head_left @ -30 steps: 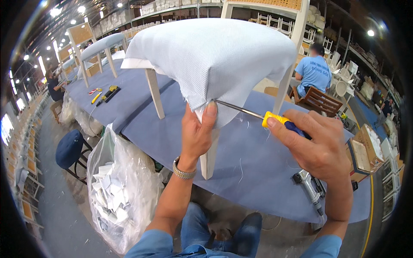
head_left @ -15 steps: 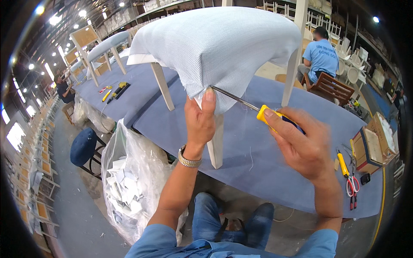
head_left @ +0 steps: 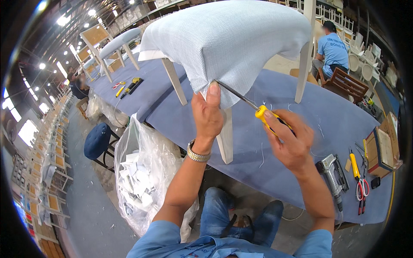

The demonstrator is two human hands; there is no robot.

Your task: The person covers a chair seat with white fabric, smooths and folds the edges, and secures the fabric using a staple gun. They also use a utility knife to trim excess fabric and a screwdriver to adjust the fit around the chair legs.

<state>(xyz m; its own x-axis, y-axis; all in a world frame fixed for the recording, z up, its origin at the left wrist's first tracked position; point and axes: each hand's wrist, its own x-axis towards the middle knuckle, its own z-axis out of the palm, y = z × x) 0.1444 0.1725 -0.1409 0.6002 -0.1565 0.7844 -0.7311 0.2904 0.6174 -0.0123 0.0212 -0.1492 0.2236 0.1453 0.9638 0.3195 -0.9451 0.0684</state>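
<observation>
Pale-blue woven seat fabric (head_left: 232, 38) is pinched by the left hand (head_left: 208, 114) near the worktop's (head_left: 301, 107) front edge; the right hand (head_left: 290, 139) is closed around a yellow-handled screwdriver (head_left: 258, 112).

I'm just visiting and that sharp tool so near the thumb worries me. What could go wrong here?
The screwdriver tip sits right beside the left hand, which pinches the fabric at the chair corner; a slip might jab the thumb. The tip could also snag or tear the cloth. The right hand looks blurred, so it seems to be moving fast, which may make a slip likelier.
</observation>
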